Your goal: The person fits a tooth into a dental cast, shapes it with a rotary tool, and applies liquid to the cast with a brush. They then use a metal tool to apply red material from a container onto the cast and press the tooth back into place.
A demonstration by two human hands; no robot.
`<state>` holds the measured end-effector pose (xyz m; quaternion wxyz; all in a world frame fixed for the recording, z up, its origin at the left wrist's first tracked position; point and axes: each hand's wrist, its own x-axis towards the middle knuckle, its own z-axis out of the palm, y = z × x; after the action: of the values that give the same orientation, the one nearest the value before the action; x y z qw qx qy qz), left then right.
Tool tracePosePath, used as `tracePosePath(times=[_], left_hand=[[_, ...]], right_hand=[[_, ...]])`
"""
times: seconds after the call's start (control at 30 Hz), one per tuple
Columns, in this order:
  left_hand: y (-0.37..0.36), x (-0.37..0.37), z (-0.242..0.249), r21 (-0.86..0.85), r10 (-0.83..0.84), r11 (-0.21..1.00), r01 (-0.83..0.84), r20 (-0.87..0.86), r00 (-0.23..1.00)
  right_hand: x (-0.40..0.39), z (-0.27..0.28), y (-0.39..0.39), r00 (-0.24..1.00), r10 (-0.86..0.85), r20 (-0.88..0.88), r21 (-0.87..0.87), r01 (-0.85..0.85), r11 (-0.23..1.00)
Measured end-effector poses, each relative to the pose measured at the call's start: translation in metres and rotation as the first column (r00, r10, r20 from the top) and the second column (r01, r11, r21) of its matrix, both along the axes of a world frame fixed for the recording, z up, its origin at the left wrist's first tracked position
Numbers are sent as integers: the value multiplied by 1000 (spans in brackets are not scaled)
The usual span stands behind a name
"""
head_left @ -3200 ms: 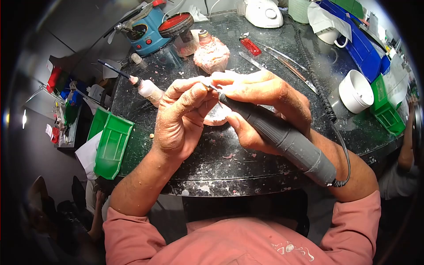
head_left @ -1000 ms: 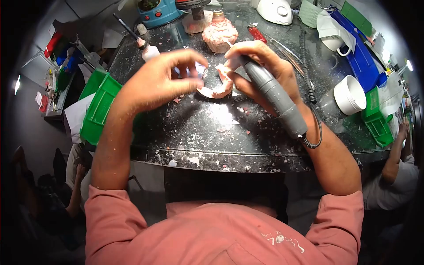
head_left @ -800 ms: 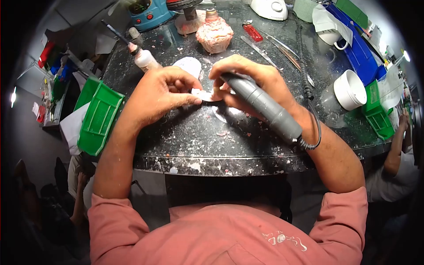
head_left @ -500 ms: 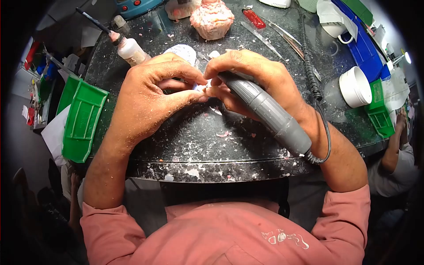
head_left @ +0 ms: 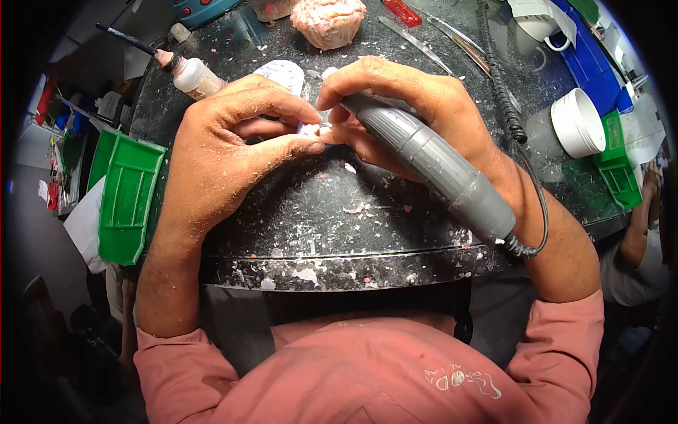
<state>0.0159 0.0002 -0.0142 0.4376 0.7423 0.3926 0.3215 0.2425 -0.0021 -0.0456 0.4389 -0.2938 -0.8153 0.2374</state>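
**Grey ribbed handpiece [head_left: 431,161] slanting toward a small white piece [head_left: 308,129]**

From where I stand, the small white piece is in the upper middle of the frame, pinched between thumb and forefinger of the left hand [head_left: 219,145], the nearer one; its long axis is too hidden to read. The right hand [head_left: 431,106] curls around the handpiece, which runs from upper middle toward lower right. Right fingertips lie just right of the piece; I can't tell whether the tool's tip touches. Pale grains speckle the left hand. The scuffed black bench [head_left: 318,226] carries flakes, and a crumbly pink lump [head_left: 328,22] at the top edge.
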Motion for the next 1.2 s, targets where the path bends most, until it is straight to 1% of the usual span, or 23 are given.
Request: tracePosePath(times=[0.17,0.23,0.27,0.37,0.5,0.57,0.63,0.8,0.87,0.9,0.93,0.97,1.0,1.07,1.1,1.13,1.2], left_hand=[[1,-1,0,48,2,999,0,-28,1000],[1,-1,0,54,6,999,-4,-38,999],[1,-1,0,62,10,998,-7,-46,999],[1,0,1,101,3,995,7,-91,996],[1,-1,1,109,3,994,7,-87,996],[1,-2,3,65,5,998,2,-112,994],[2,-3,3,66,0,998,8,-119,993],[5,-4,2,58,0,998,9,-146,989],[9,-7,-2,-68,3,998,-3,-3,1000],[10,-8,-1,-67,4,998,-5,-6,1000],[12,-9,0,-152,21,988,-16,26,999],[13,-10,2,-233,40,972,-26,57,998],[15,-12,2,-227,42,973,-29,54,998],[18,-14,1,-204,19,979,-21,-11,1000],[17,-15,3,-247,8,969,2,41,999],[19,-15,2,-243,10,970,0,39,999],[22,-18,-2,-216,-45,973,81,169,985]], right_hand=[[-1,-3,1,1000,-8,18,41,7,999],[-3,-3,-1,1000,-23,-4,-26,23,999],[-3,-3,-1,1000,-23,-5,-26,23,999],[-2,-4,0,999,-45,9,9,45,999],[-2,-4,0,999,-39,7,26,39,999],[-2,-3,-1,999,-32,12,18,32,999],[-2,-2,-2,999,-41,12,-42,41,998],[3,4,-1,1000,-9,27,-45,10,999],[8,4,4,999,16,35,-38,-15,999],[12,3,10,997,39,72,20,-40,999],[16,2,13,992,58,109,78,-66,995],[18,2,14,994,75,84,-45,-71,996],[18,4,14,995,84,52,-126,-77,989],[20,1,18,995,77,-61,-147,-86,985],[18,0,20,988,86,-131,-99,-99,990],[18,0,21,987,88,-133,-94,-101,990],[17,-1,24,967,129,-219,-24,-137,990]])
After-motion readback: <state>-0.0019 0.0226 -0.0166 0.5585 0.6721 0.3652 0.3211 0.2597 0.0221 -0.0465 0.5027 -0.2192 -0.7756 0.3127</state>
